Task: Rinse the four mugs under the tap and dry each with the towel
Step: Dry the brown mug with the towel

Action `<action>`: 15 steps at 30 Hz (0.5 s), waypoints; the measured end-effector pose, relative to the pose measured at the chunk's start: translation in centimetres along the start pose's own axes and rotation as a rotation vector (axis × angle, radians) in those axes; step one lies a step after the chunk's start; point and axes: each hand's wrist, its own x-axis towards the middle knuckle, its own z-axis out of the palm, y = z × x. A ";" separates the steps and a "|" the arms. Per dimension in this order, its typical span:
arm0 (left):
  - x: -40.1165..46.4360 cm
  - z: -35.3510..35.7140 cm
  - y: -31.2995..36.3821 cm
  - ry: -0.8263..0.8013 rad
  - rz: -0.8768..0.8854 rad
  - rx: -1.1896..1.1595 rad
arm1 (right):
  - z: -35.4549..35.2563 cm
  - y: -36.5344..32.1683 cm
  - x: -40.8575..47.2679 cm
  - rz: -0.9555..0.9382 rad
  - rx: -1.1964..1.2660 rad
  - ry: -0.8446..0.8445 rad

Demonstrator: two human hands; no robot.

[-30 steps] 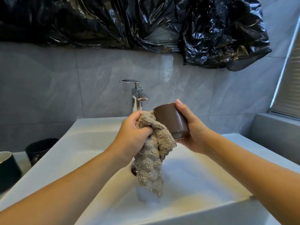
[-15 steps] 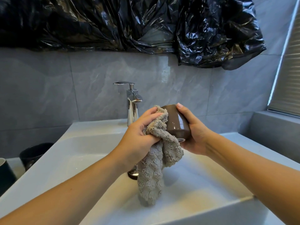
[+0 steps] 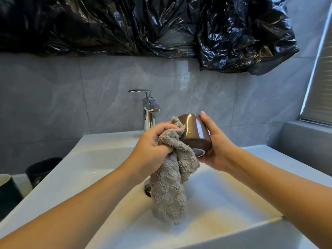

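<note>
The step in hand looks like drying: the brown mug [image 3: 195,134] is held over the sink [image 3: 107,153], in front of the tap [image 3: 150,112], with the towel [image 3: 172,178] against its side. No water is seen running from the tap.

The right hand [image 3: 215,148] holds the mug tilted, base up and away, mouth down and toward the person; its thumb lies along the upper wall and its other fingers wrap underneath near the rim. The left hand [image 3: 154,148] is curled tight round a bunch of the towel and presses that bunch against the mug's left wall. The rest of the towel hangs loose into the basin, its end close to the bottom, near the drain [image 3: 147,187]; whether it touches the wet surface I cannot tell.

The mug's outer wall shines, so it may be wet in places. The next move probably calls for turning the mug in the right hand so the towel reaches the far wall and base, then pushing towel into the mouth to dry the inside. The hanging end should be kept out of any water in the basin.

Two dark mugs [image 3: 42,169] stand on the tabletop off the sink's left edge, one cut by the frame. The fourth mug is not in view.
</note>
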 end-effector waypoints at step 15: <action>0.2 -1.1 -0.5 0.028 -0.218 -0.241 | -0.5 -0.2 0.2 -0.135 -0.050 0.066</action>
